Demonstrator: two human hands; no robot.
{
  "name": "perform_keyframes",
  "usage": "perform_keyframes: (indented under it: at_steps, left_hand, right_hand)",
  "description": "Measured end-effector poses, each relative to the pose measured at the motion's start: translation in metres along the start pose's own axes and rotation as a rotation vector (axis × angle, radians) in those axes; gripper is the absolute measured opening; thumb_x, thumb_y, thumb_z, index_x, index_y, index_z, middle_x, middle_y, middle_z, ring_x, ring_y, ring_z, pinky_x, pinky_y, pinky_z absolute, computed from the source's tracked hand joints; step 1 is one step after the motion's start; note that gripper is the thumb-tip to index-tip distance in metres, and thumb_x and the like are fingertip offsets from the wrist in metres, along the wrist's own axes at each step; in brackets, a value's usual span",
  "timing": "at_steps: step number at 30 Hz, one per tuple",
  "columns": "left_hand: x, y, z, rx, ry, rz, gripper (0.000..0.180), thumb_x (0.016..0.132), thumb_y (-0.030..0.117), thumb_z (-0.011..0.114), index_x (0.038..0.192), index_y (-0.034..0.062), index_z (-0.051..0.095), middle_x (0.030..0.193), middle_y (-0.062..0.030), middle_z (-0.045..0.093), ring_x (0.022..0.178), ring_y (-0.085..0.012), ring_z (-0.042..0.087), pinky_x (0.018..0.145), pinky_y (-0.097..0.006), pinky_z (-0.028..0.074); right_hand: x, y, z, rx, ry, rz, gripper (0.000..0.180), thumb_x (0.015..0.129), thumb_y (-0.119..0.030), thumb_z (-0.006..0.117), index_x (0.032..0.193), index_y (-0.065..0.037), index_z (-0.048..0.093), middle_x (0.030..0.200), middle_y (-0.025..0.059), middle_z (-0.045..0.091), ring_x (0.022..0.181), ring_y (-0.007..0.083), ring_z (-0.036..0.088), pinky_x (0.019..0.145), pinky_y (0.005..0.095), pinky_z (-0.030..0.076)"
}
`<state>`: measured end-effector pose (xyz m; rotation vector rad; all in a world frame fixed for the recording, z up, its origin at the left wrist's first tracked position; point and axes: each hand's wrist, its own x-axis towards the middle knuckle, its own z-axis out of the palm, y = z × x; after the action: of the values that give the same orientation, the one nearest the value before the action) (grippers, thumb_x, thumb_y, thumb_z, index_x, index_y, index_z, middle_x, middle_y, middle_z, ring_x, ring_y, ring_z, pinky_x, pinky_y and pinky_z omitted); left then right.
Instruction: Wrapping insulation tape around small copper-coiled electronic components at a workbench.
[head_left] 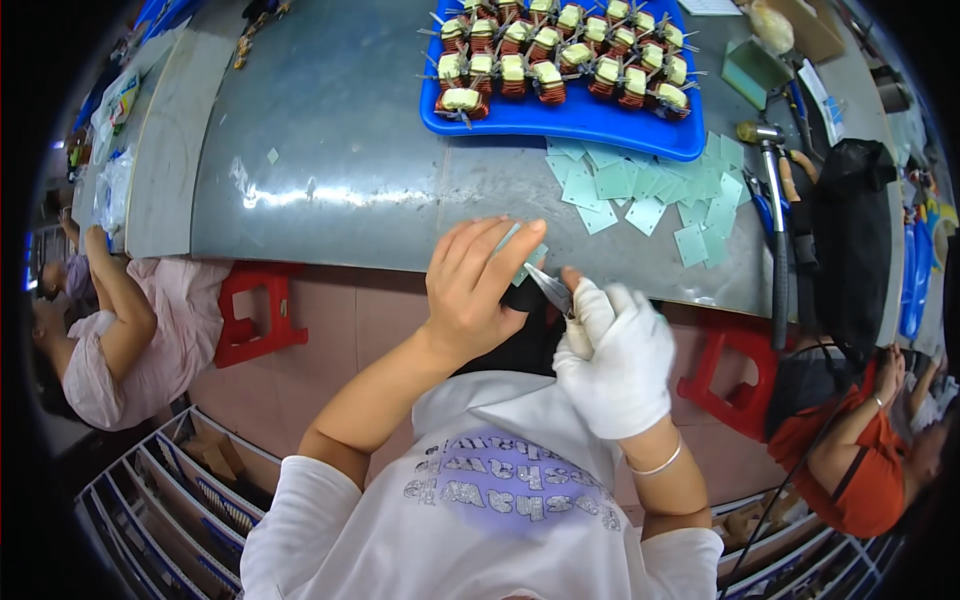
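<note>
My bare left hand [470, 285] is at the table's near edge. It pinches a small pale green plate [532, 258] between thumb and fingers, which partly hide it. On my right hand [620, 355] is a white glove with some fingertips uncovered. Its fingers wrap round a pointed metal hand tool [549, 286]; the grip hides its handles, so I cannot tell whether it is pliers or scissors. The tool's tip meets or overlaps the plate. Beyond my hands, many loose green plates [645, 214] lie scattered on the grey table [330, 190].
A blue tray [560, 130] holds rows of copper-wound coils [463, 101]. To the right are a hammer [771, 190], a black bag [850, 220] and a green open box [752, 72]. Red stools [258, 312] and seated people [140, 340] flank me.
</note>
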<state>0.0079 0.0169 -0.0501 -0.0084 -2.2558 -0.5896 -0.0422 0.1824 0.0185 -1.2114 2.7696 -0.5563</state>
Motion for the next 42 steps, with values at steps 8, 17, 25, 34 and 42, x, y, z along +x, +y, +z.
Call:
perform_keyframes:
  at_steps: [8, 17, 25, 34, 42]
  left_hand:
    - [-0.002, 0.002, -0.005, -0.015, -0.039, -0.013, 0.048, 0.073, 0.007, 0.073, 0.120, 0.0054, 0.064, 0.102, -0.0126, 0.063, 0.093, -0.0314, 0.062, 0.080, -0.040, 0.050]
    - [0.003, 0.009, -0.020, -0.583, -0.041, -0.412, 0.052, 0.089, -0.001, 0.065, 0.131, 0.0031, 0.036, 0.102, -0.0149, 0.062, 0.093, -0.0165, 0.066, 0.078, -0.027, 0.053]
    - [0.029, 0.018, -0.043, -1.194, -0.275, -0.791, 0.040, 0.092, -0.003, 0.059, 0.130, 0.0000, 0.046, 0.109, -0.0105, 0.059, 0.093, -0.0126, 0.061, 0.075, -0.026, 0.053]
    - [0.037, 0.021, -0.047, -1.104, -0.414, -0.764, 0.040, 0.093, -0.001, 0.058, 0.132, 0.0031, 0.050, 0.094, -0.0017, 0.058, 0.073, -0.0047, 0.055, 0.063, -0.021, 0.045]
    - [0.030, 0.017, -0.047, -1.131, -0.492, -0.796, 0.036, 0.093, 0.001, 0.060, 0.128, 0.0028, 0.054, 0.089, -0.0005, 0.058, 0.069, -0.0049, 0.054, 0.061, -0.021, 0.044]
  right_hand:
    - [-0.002, 0.002, -0.002, -0.053, 0.019, 0.021, 0.056, 0.066, -0.016, 0.067, 0.122, -0.016, 0.063, 0.082, 0.0056, 0.054, 0.073, 0.0264, 0.056, 0.063, 0.0390, 0.049]
    - [0.001, 0.005, -0.021, 0.589, 0.081, 0.286, 0.041, 0.067, -0.001, 0.068, 0.108, -0.003, 0.063, 0.093, 0.0137, 0.058, 0.086, 0.0314, 0.059, 0.078, 0.0380, 0.050]
    - [0.016, 0.026, -0.040, 0.424, -0.017, -0.015, 0.034, 0.069, -0.001, 0.065, 0.103, -0.001, 0.065, 0.095, 0.0139, 0.062, 0.084, 0.0345, 0.059, 0.074, 0.0406, 0.049]
    - [0.032, 0.033, -0.048, 0.574, -0.165, -0.081, 0.033, 0.070, 0.002, 0.062, 0.103, -0.001, 0.065, 0.084, 0.0141, 0.060, 0.075, 0.0331, 0.060, 0.067, 0.0382, 0.050]
    - [0.034, 0.053, -0.036, 0.820, -0.395, 0.060, 0.023, 0.075, 0.005, 0.061, 0.097, 0.001, 0.066, 0.077, 0.0131, 0.059, 0.063, 0.0287, 0.057, 0.061, 0.0324, 0.049]
